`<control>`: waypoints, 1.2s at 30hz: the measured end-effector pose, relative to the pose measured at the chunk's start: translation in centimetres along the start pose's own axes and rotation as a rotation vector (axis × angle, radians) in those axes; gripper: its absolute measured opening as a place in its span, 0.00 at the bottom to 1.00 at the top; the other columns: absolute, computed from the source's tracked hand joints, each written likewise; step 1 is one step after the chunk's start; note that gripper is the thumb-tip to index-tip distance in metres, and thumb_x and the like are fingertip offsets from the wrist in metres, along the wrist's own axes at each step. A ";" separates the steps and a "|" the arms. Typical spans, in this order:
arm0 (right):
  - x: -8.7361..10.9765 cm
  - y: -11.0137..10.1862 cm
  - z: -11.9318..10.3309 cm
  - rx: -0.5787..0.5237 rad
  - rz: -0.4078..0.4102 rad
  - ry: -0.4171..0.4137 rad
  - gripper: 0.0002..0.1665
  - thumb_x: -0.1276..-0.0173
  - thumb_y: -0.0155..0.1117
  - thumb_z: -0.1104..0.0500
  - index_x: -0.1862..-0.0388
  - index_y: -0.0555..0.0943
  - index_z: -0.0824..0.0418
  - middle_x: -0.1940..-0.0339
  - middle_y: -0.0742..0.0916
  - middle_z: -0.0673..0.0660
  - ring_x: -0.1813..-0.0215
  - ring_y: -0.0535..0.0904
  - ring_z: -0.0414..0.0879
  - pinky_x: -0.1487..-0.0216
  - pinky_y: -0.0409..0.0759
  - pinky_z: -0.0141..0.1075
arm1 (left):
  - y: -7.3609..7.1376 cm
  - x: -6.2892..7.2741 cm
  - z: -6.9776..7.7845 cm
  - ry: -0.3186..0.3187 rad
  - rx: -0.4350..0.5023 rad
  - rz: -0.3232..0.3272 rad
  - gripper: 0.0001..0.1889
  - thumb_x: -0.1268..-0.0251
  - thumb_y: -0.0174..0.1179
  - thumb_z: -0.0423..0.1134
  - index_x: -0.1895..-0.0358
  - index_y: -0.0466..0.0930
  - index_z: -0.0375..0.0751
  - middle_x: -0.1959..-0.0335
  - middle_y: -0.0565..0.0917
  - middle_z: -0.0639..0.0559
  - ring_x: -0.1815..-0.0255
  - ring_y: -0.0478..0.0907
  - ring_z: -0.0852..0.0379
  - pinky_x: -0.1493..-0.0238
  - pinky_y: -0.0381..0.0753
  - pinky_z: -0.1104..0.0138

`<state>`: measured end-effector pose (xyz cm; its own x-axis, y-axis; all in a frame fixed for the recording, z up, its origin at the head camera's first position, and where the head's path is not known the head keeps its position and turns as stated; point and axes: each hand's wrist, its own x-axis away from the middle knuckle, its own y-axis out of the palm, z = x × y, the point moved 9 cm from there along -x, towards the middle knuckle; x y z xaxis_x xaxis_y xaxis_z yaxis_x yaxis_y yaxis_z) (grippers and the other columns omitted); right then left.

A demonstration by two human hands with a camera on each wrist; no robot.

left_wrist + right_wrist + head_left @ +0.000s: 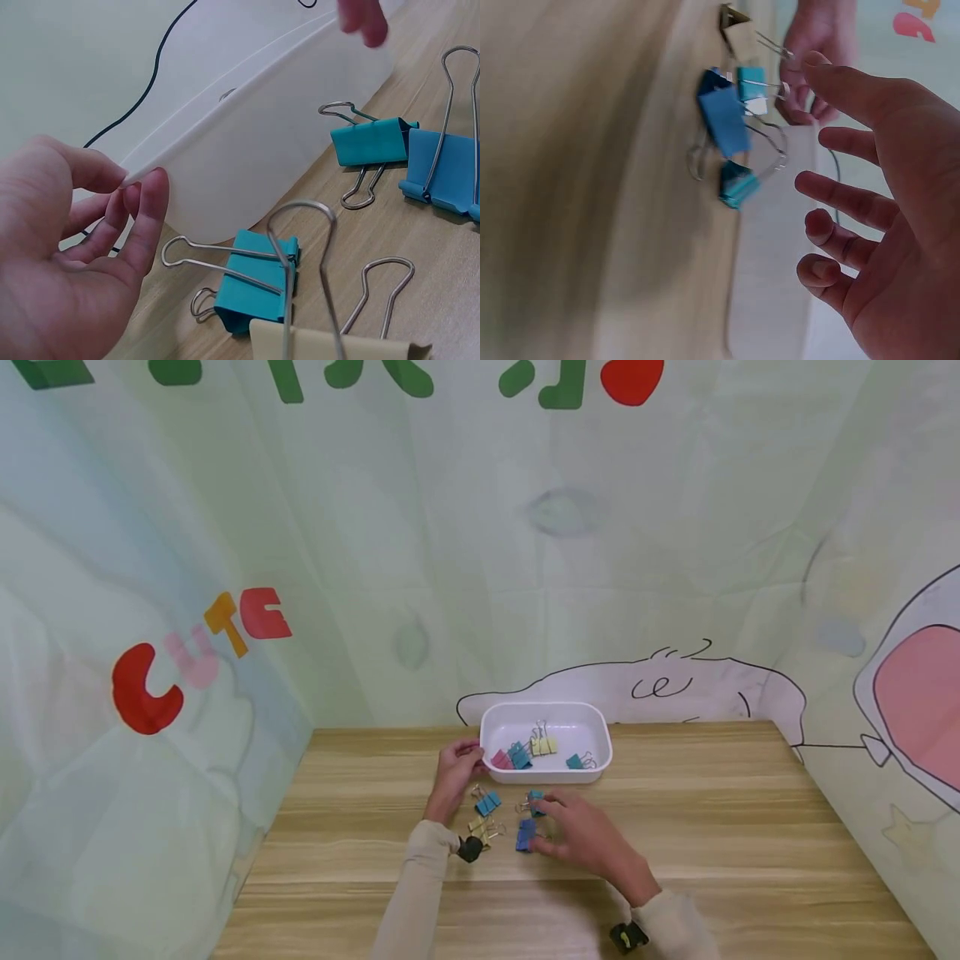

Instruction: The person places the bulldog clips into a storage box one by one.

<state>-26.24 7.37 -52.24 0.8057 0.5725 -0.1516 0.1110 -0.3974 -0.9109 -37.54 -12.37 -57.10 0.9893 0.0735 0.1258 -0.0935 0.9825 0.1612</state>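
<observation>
Blue binder clip [526,835] on desk [750,827]: light, stiff, springy; best pinched by body. Right hand [588,837] spread, hovering above. Left hand [455,770] gripping tray [600,727] rim.

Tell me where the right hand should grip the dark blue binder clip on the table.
Probably pinch the dark blue binder clip across its folded body, coming from above: it lies flat on the table just under the right hand, its thin wire handles giving a poorer hold.

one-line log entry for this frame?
left hand: holds rim of white plastic tray | right hand: open above dark blue binder clip | wooden table
</observation>
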 end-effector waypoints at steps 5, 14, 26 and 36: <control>0.6 1.4 0.2 -0.019 -0.010 -0.004 0.34 0.37 0.78 0.41 0.35 0.83 0.53 0.43 0.85 0.57 0.43 0.81 0.53 0.46 0.86 0.53 | -0.1 -0.2 -0.3 -0.004 -0.010 0.009 0.18 0.25 0.56 0.25 0.38 0.73 0.17 0.46 0.77 0.27 0.61 0.81 0.49 0.60 0.88 0.68; 0.8 2.9 0.4 -0.028 0.004 -0.007 0.34 0.38 0.78 0.42 0.36 0.83 0.54 0.47 0.85 0.54 0.47 0.82 0.49 0.49 0.87 0.50 | 0.1 0.1 0.2 0.052 0.009 -0.014 0.16 0.26 0.56 0.24 0.41 0.73 0.16 0.52 0.79 0.31 0.63 0.81 0.51 0.58 0.90 0.65; 0.9 4.4 0.8 -0.003 0.010 0.050 0.33 0.36 0.77 0.44 0.34 0.82 0.53 0.43 0.85 0.59 0.46 0.82 0.54 0.55 0.88 0.52 | -0.1 -0.3 -0.4 0.005 -0.007 0.006 0.17 0.24 0.55 0.25 0.38 0.72 0.17 0.46 0.77 0.26 0.62 0.81 0.50 0.57 0.90 0.64; 1.7 4.4 0.4 0.017 0.110 0.048 0.28 0.36 0.78 0.45 0.39 0.85 0.51 0.44 0.87 0.56 0.46 0.82 0.53 0.57 0.88 0.48 | 0.0 -0.4 -0.5 0.006 0.022 -0.004 0.18 0.25 0.55 0.23 0.37 0.71 0.15 0.45 0.75 0.23 0.63 0.81 0.51 0.61 0.88 0.69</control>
<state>-24.64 6.84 -56.65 0.8395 0.4912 -0.2325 0.0112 -0.4433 -0.8963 -37.84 -12.27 -57.66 0.9904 0.0706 0.1191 -0.0918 0.9788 0.1833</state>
